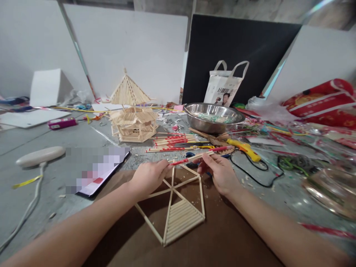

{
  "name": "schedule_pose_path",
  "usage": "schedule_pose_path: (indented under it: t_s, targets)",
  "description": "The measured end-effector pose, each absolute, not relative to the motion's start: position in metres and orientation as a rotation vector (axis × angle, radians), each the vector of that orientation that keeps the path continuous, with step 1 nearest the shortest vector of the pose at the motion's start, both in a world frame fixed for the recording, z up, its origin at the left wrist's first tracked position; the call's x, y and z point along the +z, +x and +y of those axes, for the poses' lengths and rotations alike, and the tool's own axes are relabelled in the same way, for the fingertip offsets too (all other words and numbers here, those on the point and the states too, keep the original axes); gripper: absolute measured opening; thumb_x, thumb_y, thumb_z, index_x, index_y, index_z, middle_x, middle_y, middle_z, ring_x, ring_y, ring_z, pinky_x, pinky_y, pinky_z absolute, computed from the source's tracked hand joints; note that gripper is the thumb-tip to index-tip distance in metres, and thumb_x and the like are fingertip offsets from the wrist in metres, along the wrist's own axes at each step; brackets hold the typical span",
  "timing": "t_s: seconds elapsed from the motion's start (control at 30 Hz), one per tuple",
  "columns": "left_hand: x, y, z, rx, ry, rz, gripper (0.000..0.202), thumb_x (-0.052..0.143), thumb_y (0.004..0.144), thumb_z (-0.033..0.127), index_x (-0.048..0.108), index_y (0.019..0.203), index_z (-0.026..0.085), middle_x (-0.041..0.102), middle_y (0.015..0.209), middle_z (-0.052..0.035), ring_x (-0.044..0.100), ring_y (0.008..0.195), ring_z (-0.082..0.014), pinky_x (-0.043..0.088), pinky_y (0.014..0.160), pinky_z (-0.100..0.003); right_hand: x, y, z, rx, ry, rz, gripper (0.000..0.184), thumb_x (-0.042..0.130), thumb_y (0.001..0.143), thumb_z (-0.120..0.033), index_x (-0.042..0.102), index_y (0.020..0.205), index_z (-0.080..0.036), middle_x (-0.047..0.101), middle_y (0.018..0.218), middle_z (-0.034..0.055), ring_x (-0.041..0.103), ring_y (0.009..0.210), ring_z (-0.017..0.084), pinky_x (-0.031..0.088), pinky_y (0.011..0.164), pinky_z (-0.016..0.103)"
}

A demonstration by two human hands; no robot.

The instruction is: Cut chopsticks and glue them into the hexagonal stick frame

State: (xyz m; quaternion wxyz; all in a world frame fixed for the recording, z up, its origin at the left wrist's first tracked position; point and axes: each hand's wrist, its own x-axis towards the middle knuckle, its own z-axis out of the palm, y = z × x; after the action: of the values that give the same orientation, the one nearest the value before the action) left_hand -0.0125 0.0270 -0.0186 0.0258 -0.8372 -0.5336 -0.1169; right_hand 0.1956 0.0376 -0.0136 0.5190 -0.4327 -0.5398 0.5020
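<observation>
Above the far edge of a hexagonal frame of wooden sticks (185, 219), my two hands hold wooden chopsticks (195, 157) with red-printed wrapping. My left hand (150, 177) is closed around the red left end. Thumb and fingers of my right hand (224, 174) pinch them farther right, where a pinkish-red end sticks out beyond. The frame lies flat on a brown board (222, 237); spokes meet at its middle, and one near wedge is filled with parallel sticks. My left forearm and hand hide part of its left side.
Behind are several red-wrapped chopsticks (175, 141), a stick-built pavilion model (133, 122) and a steel basin (214, 128). A yellow glue gun (246, 149) with black cord lies right. To the left are a phone (101, 176) and a white corded device (40, 156).
</observation>
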Motion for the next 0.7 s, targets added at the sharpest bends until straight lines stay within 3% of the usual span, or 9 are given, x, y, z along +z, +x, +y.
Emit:
schedule_pose_path:
  t_s: [0.23,0.33,0.5,0.7]
  targets:
    - [-0.015,-0.019,0.033,-0.351,-2.527,-1.721,0.039,0.017,0.085,0.039,0.049,0.077,0.018,0.061,0.064,-0.0025,0.057,0.058,-0.0159,0.032,0.050,-0.023,0.000,0.218,0.057,1.083,-1.185,-1.387,0.034,0.042,0.074,-0.048,0.057,0.072,-0.017,0.063,0.075,0.0042,0.051,0.050,0.010,0.042,0.048,0.024]
    - [-0.013,-0.023,0.038,-0.366,-2.462,-1.813,0.040,0.016,0.085,0.041,0.049,0.077,0.019,0.062,0.067,-0.0038,0.058,0.061,-0.0175,0.034,0.051,-0.023,0.002,0.242,0.076,0.500,-1.555,-1.827,0.042,0.023,0.082,-0.044,0.054,0.092,-0.018,0.063,0.083,0.0050,0.056,0.060,0.011,0.044,0.055,0.024]
    - [-0.012,-0.026,0.045,-0.409,-2.407,-1.975,0.031,0.018,0.085,0.038,0.042,0.096,0.020,0.063,0.073,-0.0046,0.060,0.068,-0.0206,0.037,0.054,-0.026,-0.004,0.273,0.102,0.203,-1.764,-2.101,0.024,0.044,0.072,-0.033,0.063,0.080,-0.020,0.064,0.078,0.0048,0.056,0.071,0.018,0.039,0.065,0.029]
    - [-0.012,-0.026,0.046,-0.363,-2.432,-2.010,0.027,0.019,0.084,0.036,0.040,0.093,0.021,0.062,0.071,-0.0041,0.060,0.065,-0.0217,0.038,0.054,-0.028,-0.004,0.272,0.127,0.055,-1.830,-2.518,0.015,0.050,0.064,-0.019,0.064,0.067,-0.023,0.064,0.078,0.0023,0.056,0.073,0.017,0.037,0.062,0.026]
